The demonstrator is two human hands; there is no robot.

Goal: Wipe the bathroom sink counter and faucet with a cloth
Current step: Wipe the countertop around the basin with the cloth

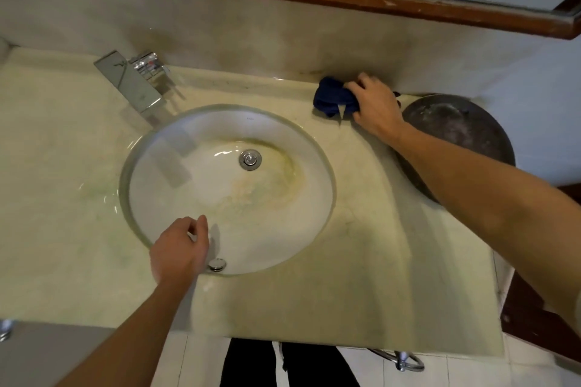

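pale marble tabletop [361, 276] fills most of the view, streaked and discoloured, with the backsplash along its far edge. oval sink basin [231, 188] set into it left of centre, yellow-brown staining around the drain [250, 159]. dark round pan [459, 132] sits at the right edge, partly under the right forearm. chrome faucet [130, 82] stands at the far-left side of the basin, flat spout angled over the rim.

dark blue cloth [333, 97] lies bunched on the tabletop by the far edge, right of the basin, close to the backsplash. right hand [374, 105] grips it: fingers curled over the near-right part of the wad, palm pressing down. left hand [179, 250] holds nothing, fingers loosely curled, hovering at the near rim of the basin just by the overflow cap [217, 264].

judgement: cloth is soft, light, limp; it will fold and slide under the palm. best held bunched from above, fingers spread over the middle of the wad, so pressure reaches the stone. wet marble likely slick; faucet not yet being wiped.
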